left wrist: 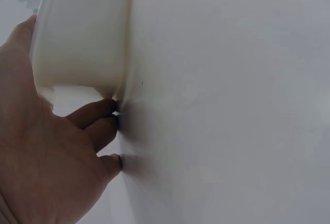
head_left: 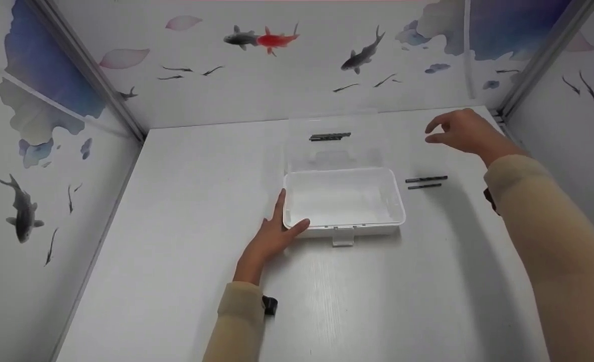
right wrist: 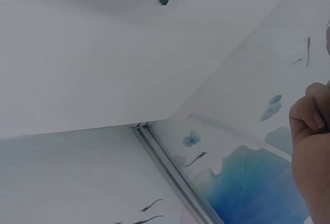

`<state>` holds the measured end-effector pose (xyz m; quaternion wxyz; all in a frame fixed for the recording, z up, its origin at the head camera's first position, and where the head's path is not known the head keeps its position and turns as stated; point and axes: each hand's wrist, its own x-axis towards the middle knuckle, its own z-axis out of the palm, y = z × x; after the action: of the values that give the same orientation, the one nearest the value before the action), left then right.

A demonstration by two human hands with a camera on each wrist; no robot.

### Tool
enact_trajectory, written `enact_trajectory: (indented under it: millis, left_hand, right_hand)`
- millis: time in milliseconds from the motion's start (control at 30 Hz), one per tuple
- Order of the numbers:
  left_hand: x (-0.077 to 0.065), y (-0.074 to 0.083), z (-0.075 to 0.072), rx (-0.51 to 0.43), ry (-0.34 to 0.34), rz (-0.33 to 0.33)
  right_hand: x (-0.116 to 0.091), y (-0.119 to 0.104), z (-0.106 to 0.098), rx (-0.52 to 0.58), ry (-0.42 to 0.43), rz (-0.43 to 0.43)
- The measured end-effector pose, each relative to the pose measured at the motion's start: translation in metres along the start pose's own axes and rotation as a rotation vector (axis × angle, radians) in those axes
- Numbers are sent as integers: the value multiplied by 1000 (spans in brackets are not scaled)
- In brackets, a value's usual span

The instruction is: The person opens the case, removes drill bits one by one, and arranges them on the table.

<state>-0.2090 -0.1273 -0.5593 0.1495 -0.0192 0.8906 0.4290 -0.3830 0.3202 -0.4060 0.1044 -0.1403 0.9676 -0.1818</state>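
left hand (head_left: 271,234) spreads around the near left corner of the white plastic box (head_left: 372,231), thumb on its rim, fingers loosely extended. the right hand (head_left: 463,129) hovers beyond two drill bits (head_left: 426,179) on the tabletop (head_left: 176,226) beside the box, thumb and forefinger parted, nothing visible between them. more bits (head_left: 329,137) show within the outline of the clear lid (head_left: 357,157). the step looks like moving bits; the next move likely calls for lowering the right hand and pinching one.

White box (head_left: 322,232); dark spiral-patterned drill bits (head_left: 426,179); beige sleeves (head_left: 543,226); white fish-patterned walls (head_left: 286,90).
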Motion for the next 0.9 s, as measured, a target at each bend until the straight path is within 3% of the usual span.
enact_trajectory:
  millis: [500,900]
  left_hand:
    - [1,-1,1,-2,6,10]
    - [0,-2,1,-1,3,21]
  right_hand:
    - [27,-67,-27,-7,5,-60]
    - [39,-95,-27,-27,6,-102]
